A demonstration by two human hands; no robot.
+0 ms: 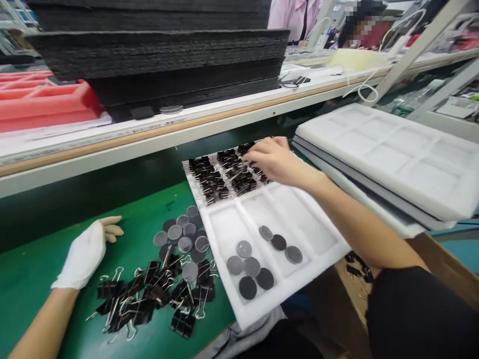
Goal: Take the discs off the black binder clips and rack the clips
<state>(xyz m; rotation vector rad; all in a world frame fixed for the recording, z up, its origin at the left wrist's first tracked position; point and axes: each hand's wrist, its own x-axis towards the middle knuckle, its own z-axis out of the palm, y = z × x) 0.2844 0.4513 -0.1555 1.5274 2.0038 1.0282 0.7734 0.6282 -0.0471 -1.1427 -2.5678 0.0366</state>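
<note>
My left hand (87, 252), in a white glove with bare fingertips, rests on the green tabletop (30, 284) with its fingers stretched out and nothing in them. Beside it is a loose heap of black binder clips (149, 289) with silver handles. Grey and black round discs (174, 233) lie just beyond the heap. My bare right hand (271, 157) is over the far compartments of a white foam tray (269, 308), fingers bent together among packed binder clips (207, 179). What its fingertips hold is blurred. More discs (252, 267) lie in two near compartments.
White and grey foam trays (389, 159) are stacked on the right. A raised shelf (224, 107) runs across the back, carrying a tall stack of black sheets (168, 55) and a red compartment tray (48, 102). Another person (290, 20) is beyond the shelf.
</note>
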